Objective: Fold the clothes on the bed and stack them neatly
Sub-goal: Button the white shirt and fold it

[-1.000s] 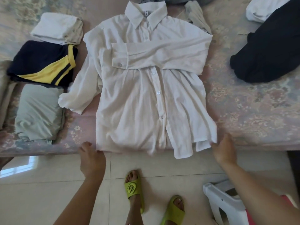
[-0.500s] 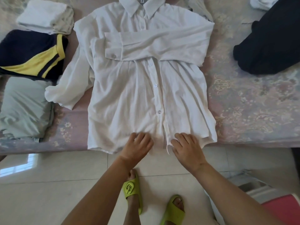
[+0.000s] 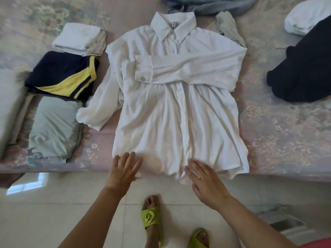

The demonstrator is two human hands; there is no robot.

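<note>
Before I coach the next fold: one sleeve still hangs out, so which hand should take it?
Probably the left hand: the loose sleeve lies on its side of the shirt, while the right hand would cross over.

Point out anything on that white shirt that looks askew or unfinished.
On the white shirt, one sleeve is folded flat across the chest, but the other sleeve sprawls off to the side toward the folded piles. The hem hangs over the bed's edge.

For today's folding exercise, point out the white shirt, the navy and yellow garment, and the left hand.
white shirt (image 3: 161,122), head view, front panel.
navy and yellow garment (image 3: 59,68), head view, navy part.
left hand (image 3: 123,170), head view, back of hand.
</note>
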